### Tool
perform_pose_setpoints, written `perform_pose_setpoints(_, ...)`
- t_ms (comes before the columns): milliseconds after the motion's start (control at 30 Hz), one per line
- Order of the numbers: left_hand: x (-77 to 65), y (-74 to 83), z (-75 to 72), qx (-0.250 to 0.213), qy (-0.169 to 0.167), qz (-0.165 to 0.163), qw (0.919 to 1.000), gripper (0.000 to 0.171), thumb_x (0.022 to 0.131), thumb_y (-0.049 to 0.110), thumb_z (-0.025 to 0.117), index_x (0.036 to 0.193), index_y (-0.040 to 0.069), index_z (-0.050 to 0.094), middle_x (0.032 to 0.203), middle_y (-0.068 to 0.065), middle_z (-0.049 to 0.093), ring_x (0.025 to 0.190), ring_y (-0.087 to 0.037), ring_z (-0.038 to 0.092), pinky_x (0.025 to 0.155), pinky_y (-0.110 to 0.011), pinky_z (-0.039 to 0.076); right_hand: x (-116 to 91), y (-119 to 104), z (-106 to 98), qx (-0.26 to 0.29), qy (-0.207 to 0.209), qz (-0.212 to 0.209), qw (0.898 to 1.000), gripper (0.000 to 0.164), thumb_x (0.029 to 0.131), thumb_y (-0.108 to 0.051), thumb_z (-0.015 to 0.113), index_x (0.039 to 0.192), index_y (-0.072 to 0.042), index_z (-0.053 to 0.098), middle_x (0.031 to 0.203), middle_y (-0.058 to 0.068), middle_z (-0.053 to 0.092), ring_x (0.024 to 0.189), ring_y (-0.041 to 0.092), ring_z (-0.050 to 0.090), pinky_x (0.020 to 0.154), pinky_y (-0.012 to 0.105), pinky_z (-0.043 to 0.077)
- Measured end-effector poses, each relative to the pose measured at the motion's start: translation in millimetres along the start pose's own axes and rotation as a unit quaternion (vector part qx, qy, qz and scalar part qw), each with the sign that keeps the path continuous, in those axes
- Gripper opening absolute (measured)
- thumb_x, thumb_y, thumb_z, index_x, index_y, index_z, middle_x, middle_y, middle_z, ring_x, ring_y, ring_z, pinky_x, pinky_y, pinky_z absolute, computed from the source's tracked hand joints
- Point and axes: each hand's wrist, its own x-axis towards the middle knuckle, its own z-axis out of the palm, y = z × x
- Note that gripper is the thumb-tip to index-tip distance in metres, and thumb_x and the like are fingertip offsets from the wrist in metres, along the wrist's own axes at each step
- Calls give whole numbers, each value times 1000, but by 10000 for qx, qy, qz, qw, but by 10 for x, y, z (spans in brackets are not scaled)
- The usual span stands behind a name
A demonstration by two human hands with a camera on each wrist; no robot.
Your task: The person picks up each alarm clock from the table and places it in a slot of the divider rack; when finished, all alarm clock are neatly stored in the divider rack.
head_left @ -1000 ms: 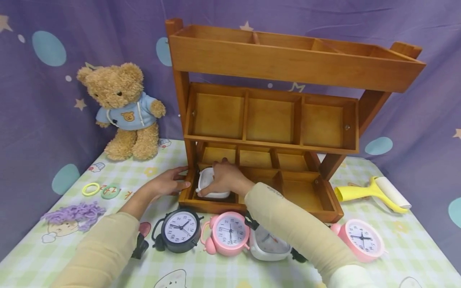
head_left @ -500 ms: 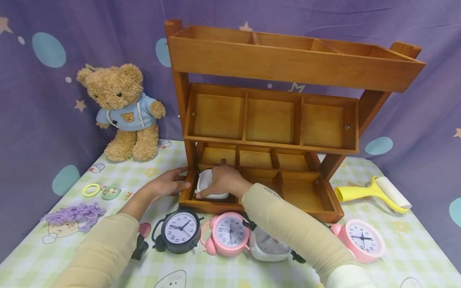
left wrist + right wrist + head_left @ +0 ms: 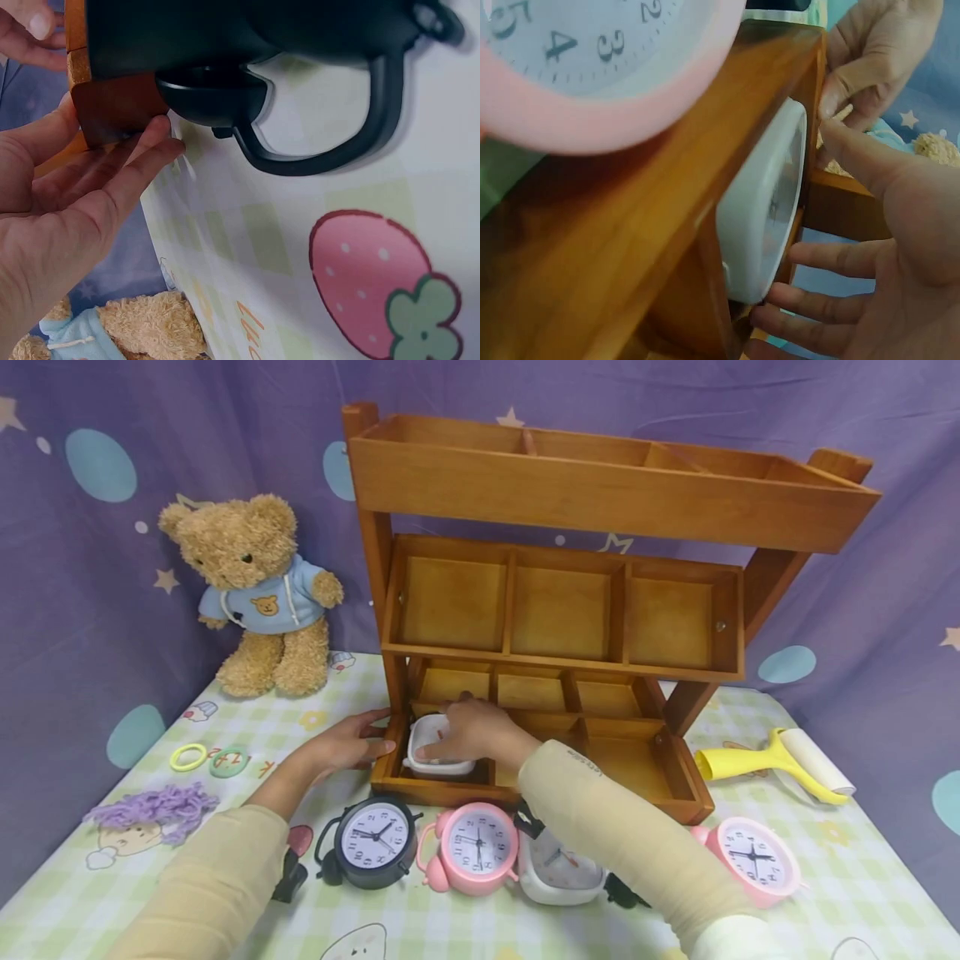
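Observation:
A white square alarm clock [image 3: 431,742] sits tilted back in the lower left compartment of the wooden shelf [image 3: 525,793]. Over its right side is my right hand [image 3: 480,732]; in the right wrist view the fingers [image 3: 840,259] are spread and fairly straight beside the clock's edge. My left hand [image 3: 348,743] rests against the shelf's left end, thumb and fingers extended on the wood. In front stand a black round alarm clock [image 3: 375,843], a pink alarm clock [image 3: 480,843] and another white clock [image 3: 562,872], partly hidden by the right sleeve.
Another pink clock [image 3: 757,860] stands at the right, near a yellow-handled lint roller [image 3: 780,756]. A teddy bear [image 3: 262,593] stands at the back left. Purple yarn [image 3: 161,810] and a yellow ring [image 3: 188,757] lie on the left. The shelf's upper tiers overhang the lower trays.
The right thumb has moved from the white clock's front left corner to over its face, and the hand has shifted slightly right. The left hand stays at the shelf's end.

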Motion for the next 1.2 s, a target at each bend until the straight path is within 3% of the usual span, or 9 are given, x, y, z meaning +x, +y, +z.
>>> perform_pose_setpoints(200,0,16,15,3,-6,18,10000,71,102,2,52,157,-11,10,151,-45,26,138,-54,37,105,-61,44,-88,166,-69,379,207,-40,9991,67,94,-53,66,146,-11,56,141,13,58,129,31,55,107,45,45)
perform_pose_setpoints(433,-3,13,16,7,-29,-13,10000,71,102,2,51,157,-10,9,151,-45,25,139,-54,36,106,-61,43,-158,376,-120,906,536,-923,9902,55,98,-38,69,141,-6,59,142,12,60,135,32,49,115,45,37)
perform_pose_setpoints(567,-9,8,12,2,-52,30,10000,71,102,2,51,157,-11,8,151,-46,24,140,-54,33,106,-61,43,-219,464,-141,1146,760,-1202,9832,49,96,-32,72,137,-8,63,138,11,63,132,29,53,113,42,40)
perform_pose_setpoints(867,10,-22,-8,22,-59,45,10000,72,102,3,52,157,-11,8,151,-47,23,139,-55,33,105,-62,43,-434,669,-196,1974,947,-1092,9696,46,96,-28,73,136,-9,64,138,12,63,129,31,57,109,45,45)
perform_pose_setpoints(1067,96,-144,-76,42,-187,250,9995,80,100,16,61,159,-7,12,149,-47,25,135,-52,42,105,-61,44,-561,828,-211,2141,1321,-1190,9605,46,95,-29,74,134,-7,66,132,11,67,125,31,60,107,47,47)
perform_pose_setpoints(1200,92,-135,-67,50,-178,207,9996,80,100,17,61,159,-8,11,149,-47,26,133,-52,44,106,-61,43,-631,944,-193,2120,1561,-1292,9561,44,93,-28,75,130,-5,67,127,10,70,121,30,63,104,47,48)
